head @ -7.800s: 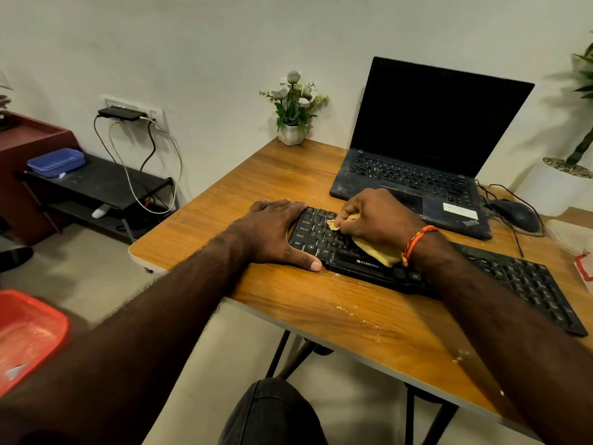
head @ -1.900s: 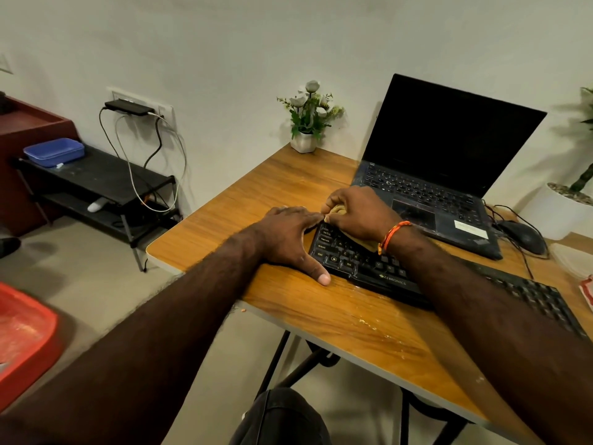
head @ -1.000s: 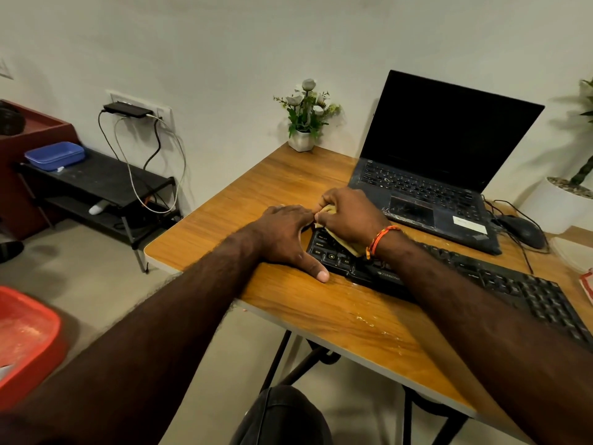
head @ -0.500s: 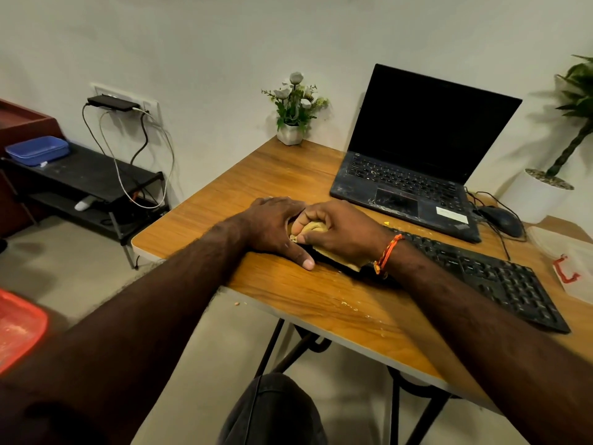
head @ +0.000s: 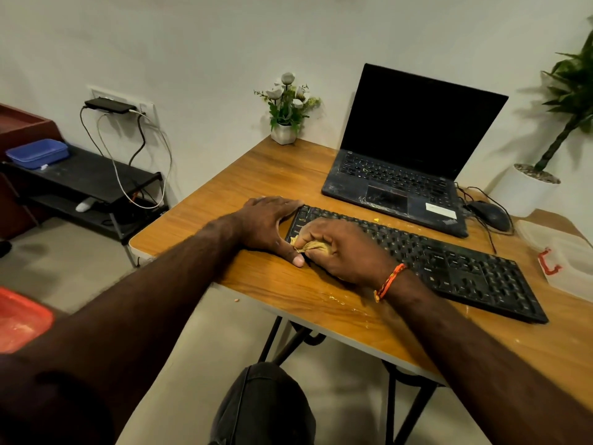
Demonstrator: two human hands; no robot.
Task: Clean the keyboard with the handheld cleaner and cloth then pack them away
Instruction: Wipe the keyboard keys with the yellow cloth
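Head view: right hand (head: pixel 337 248) is gripping the bunched yellow cloth (head: pixel 309 245), having slid back to the keyboard (head: pixel 449 264)'s nine-o'clock front corner; left hand (head: pixel 269 224) is lying flat, bracing that end on the counter (head: pixel 321 303). Wiping is nearly finishing.

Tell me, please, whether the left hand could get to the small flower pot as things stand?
Probably yes: the left hand rests flat at the keyboard end, holding nothing, and bare desk lies between it and the flower pot.
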